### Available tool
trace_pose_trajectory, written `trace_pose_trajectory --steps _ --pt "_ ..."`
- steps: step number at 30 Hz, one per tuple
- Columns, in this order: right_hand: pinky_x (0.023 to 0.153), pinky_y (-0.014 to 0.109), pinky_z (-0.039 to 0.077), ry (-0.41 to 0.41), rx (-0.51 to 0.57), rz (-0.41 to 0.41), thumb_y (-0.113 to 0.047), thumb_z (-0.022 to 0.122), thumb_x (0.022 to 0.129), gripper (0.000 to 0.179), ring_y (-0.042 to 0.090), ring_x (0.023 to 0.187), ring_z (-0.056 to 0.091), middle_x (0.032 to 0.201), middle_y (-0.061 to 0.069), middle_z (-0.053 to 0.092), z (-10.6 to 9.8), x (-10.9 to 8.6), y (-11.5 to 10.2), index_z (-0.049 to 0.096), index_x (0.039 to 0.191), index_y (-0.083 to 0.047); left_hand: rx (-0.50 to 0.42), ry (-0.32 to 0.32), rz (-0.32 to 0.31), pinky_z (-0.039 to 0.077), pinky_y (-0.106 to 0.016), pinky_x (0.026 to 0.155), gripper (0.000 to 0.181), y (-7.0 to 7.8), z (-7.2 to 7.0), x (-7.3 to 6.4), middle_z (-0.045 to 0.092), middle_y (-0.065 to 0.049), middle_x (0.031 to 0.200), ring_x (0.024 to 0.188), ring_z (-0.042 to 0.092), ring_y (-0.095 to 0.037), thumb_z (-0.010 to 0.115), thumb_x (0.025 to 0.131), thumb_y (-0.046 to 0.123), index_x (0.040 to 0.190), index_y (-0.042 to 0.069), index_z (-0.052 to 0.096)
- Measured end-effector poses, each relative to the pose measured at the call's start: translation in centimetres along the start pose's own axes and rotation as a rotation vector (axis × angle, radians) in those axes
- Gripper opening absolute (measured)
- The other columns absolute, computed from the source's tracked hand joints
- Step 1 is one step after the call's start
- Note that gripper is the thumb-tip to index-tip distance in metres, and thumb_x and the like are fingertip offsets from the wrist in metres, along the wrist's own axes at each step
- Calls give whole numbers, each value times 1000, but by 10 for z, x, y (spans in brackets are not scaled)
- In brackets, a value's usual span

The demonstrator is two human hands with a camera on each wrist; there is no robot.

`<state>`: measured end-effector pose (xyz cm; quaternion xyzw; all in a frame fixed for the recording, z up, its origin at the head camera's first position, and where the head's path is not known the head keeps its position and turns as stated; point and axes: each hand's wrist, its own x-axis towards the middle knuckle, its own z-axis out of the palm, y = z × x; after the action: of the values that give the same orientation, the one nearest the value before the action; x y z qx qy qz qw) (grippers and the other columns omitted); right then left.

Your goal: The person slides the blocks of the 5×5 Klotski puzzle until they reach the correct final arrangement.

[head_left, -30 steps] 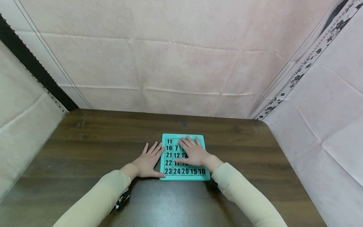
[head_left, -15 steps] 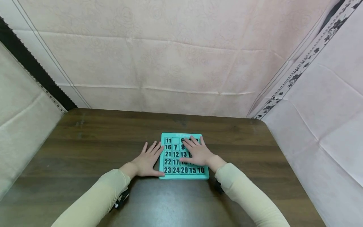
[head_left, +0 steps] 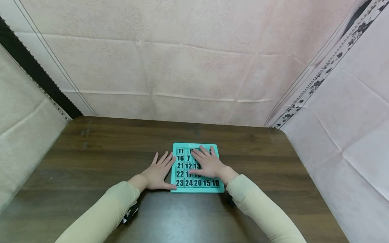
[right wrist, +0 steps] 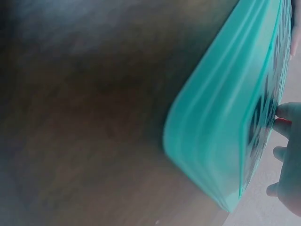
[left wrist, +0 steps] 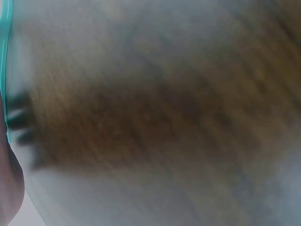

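Observation:
A teal sliding number puzzle (head_left: 188,166) with black numerals lies flat on the wooden table, at the lower middle of the head view. My left hand (head_left: 157,174) is spread along its left side, with the thumb at the near left corner and fingertips at the left edge. Over the tiles lies my right hand (head_left: 209,166), fingers stretched toward the top row, covering several numbers on the right. In the right wrist view the puzzle's thick side (right wrist: 211,122) shows, with right fingertips at its face. The left wrist view catches only a strip of teal edge (left wrist: 4,42) and part of the hand.
The brown table (head_left: 127,141) runs back to a pale cloth wall (head_left: 182,74). Cloth panels also hang at the left (head_left: 27,125) and right (head_left: 343,135). Dark bands sit on both wrists, partly under the sleeves.
My right hand shifts right across the tiles, then back left to about its earlier place. The left hand stays at the puzzle's left edge.

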<state>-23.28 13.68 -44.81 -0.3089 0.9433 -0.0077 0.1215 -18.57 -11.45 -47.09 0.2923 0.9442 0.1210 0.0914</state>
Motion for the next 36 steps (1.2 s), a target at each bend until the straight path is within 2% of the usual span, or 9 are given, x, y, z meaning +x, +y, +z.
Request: trace_pose_trajectory --steps 19,24,36 --pt "113 58 1 0 -22 -34 -71 37 86 84 25 147 5 158 -1 16 -3 3 -11 19 151 -21 0 -9 -13 -1 -61 112 109 0 4 1 6 -13 158 146 3 -34 48 75 78 151 8 13" --pt "114 58 1 5 0 -26 -71 36 86 84 26 147 3 159 2 12 0 -1 -5 18 151 -22 -10 -12 -16 -1 -61 112 109 2 4 0 6 -13 158 146 3 -34 48 75 78 151 8 13" --pt "113 59 -3 36 37 23 -68 41 87 87 26 147 6 158 4 16 5 -21 24 17 151 -15 8 -3 -17 -1 -61 112 111 0 2 0 7 -14 158 146 4 -34 51 74 77 151 8 12"
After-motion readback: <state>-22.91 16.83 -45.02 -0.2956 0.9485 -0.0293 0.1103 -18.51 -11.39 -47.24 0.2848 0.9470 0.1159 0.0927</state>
